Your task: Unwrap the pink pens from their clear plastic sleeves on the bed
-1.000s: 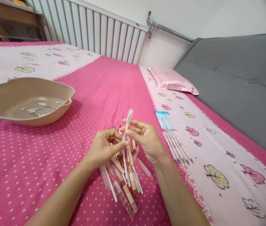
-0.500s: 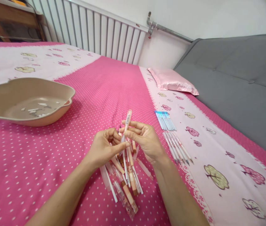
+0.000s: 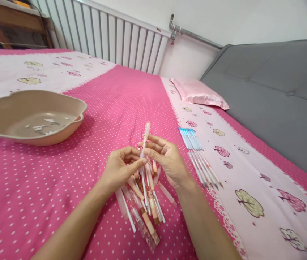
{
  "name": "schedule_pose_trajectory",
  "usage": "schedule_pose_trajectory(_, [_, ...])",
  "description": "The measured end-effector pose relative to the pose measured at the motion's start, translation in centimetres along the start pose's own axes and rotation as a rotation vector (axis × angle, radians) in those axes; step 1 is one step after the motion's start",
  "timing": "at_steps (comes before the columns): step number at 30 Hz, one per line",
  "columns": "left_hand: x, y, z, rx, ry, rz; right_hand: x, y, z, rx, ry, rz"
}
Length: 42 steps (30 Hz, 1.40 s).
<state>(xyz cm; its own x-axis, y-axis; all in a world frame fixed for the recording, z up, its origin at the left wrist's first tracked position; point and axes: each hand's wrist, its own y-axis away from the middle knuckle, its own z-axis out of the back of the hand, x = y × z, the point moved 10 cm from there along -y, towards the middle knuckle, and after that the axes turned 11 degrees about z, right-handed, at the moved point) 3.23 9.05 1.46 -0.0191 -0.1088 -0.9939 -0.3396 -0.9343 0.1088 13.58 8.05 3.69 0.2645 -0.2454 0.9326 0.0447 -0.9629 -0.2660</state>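
A slim pen with a pale pink end (image 3: 146, 130) stands nearly upright between my hands, over a pile of pen parts (image 3: 150, 202). My left hand (image 3: 122, 166) pinches its lower section between thumb and fingers. My right hand (image 3: 166, 157) grips it higher up, thumb against the fingertips. The pen's middle is partly hidden by the fingers. Below, the pile holds pink and clear barrels, brown-ended pieces and thin white tubes, lying loosely across one another on the dotted bedspread (image 3: 110, 231).
To the right lie a row of blue-topped pens (image 3: 191, 139) and a row of clear pens (image 3: 205, 170). A beige basin (image 3: 69, 131) with small white bits stands at the left. Farther back are a pink pillow (image 3: 198, 93), a grey headboard (image 3: 272, 72) and a radiator (image 3: 115, 36).
The pen's top has tipped slightly to the left and its printed side has turned partly away. Both hands keep their hold, shifting only a little; the pile and pen rows stay put.
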Motion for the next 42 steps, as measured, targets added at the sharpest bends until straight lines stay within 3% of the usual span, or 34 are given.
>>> schedule_pose_trajectory(6, [-0.7, 0.3, 0.8, -0.039, 0.114, -0.018, 0.2, 0.0, 0.0, 0.022, 0.124, 0.031])
schedule_pose_trajectory(13, [-1.6, 0.6, 2.6, -0.187, 0.026, -0.109, -0.6, 0.3, 0.1, -0.022, 0.185, -0.047])
schedule_pose_trajectory(18, [-2.0, 0.5, 2.7, -0.169, 0.036, -0.151, -1.3, 0.7, -1.7, 0.075, 0.133, -0.112])
schedule_pose_trajectory(26, [-2.0, 0.5, 2.5, -0.133, 0.043, -0.164, -0.9, 0.7, -1.6, -0.014, 0.168, -0.044])
schedule_pose_trajectory(31, [-3.7, 1.4, 4.2, -0.347, -0.199, -0.316, -1.1, 0.5, 0.4, -0.182, 0.284, 0.06])
schedule_pose_trajectory(37, [-5.9, 5.4, 5.9, -0.733, -0.562, -0.571, -0.5, 2.0, 2.5, -0.349, 0.419, 0.177])
schedule_pose_trajectory(42, [-4.5, 8.9, 5.9, -0.787, -0.736, -0.66, 2.2, 5.5, 6.0, -0.488, 0.515, 0.213])
